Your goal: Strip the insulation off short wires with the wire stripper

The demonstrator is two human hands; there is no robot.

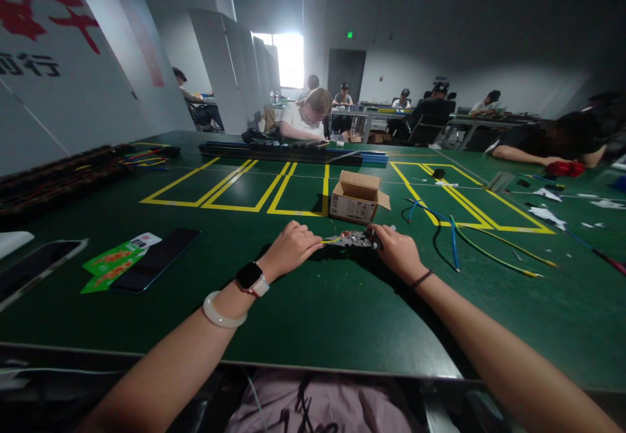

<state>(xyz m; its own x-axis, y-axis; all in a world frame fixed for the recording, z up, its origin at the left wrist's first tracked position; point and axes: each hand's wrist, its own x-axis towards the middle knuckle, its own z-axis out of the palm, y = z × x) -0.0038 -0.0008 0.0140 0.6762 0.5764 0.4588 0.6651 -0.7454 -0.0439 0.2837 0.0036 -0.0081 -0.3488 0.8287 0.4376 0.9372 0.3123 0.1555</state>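
My left hand [293,248] pinches a thin yellow-green wire [331,240], its fingers pressed together. That wire runs to the jaws of a flat silver wire stripper [356,238] with holes in its plate. Closed around the stripper's handles at their right end is my right hand [397,250]. Both hands are just above the green table, in front of a small open cardboard box [356,199]. Whether the jaws are clamped on the wire is too small to make out.
Loose blue cable [454,244] and green-yellow wires [489,250] lie to the right. A dark phone [156,260] and green packets [115,262] are at left. Black and blue trunking [293,153] stretches across the back. Other people sit at the far side and right.
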